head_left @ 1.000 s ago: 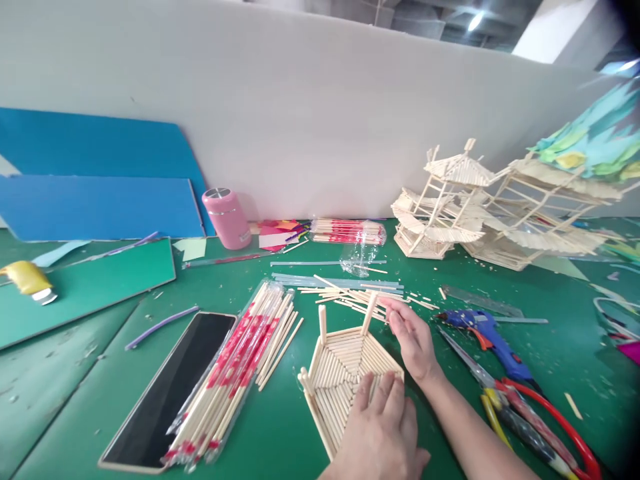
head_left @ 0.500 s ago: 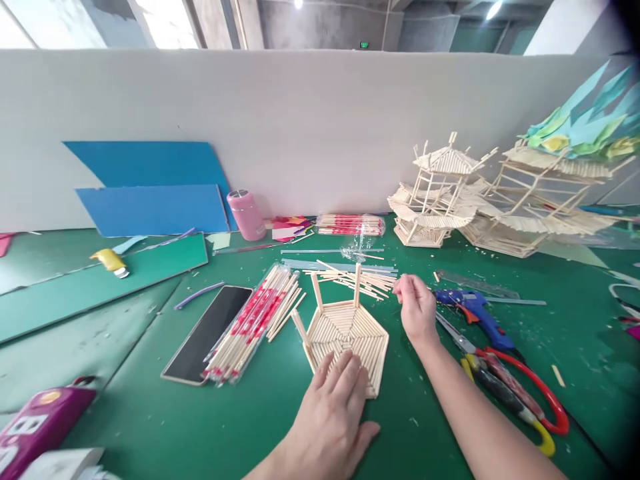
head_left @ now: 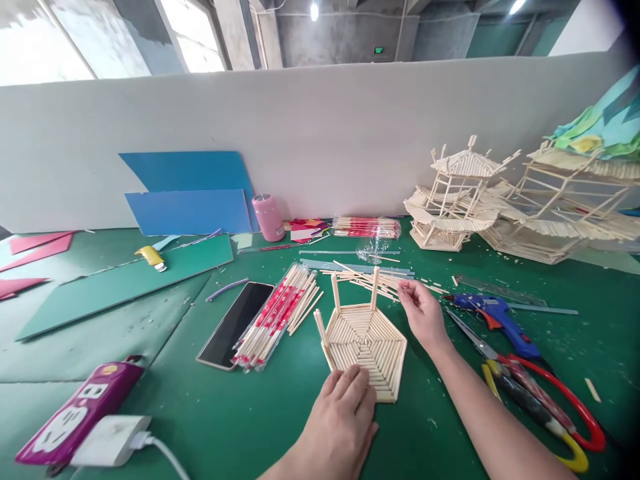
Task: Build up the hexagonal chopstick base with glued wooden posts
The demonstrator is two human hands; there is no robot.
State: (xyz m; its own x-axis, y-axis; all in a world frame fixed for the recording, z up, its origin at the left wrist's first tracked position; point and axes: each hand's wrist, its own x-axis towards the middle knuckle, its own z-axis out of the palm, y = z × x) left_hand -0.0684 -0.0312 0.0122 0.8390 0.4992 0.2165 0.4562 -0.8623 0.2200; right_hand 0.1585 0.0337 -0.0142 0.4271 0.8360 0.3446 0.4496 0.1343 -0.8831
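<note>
In the head view, a hexagonal base of wooden sticks [head_left: 383, 340] lies on the green table, with three short posts standing along its far and left sides. My left hand [head_left: 344, 417] rests over the base's near-left edge, fingers side by side and laid down on it. To the right of the base, my right hand [head_left: 425, 317] is closed in a pinch. Its fingertips are beside a loose pile of thin sticks [head_left: 373, 283], and whatever they hold is too small to make out.
Right of my hand lie a blue glue gun [head_left: 495, 317] and red-handled scissors [head_left: 545, 377]. Packaged sticks [head_left: 275, 317] and a phone [head_left: 235, 327] lie left. Behind stand stick pavilion models [head_left: 453, 200] and a pink canister [head_left: 269, 218]. A purple case [head_left: 83, 413] sits front left.
The view has swung left, so everything appears further right. My left hand's fingers have drawn closer together and its thumb has tucked in. My right hand stays pinched near the loose sticks.
</note>
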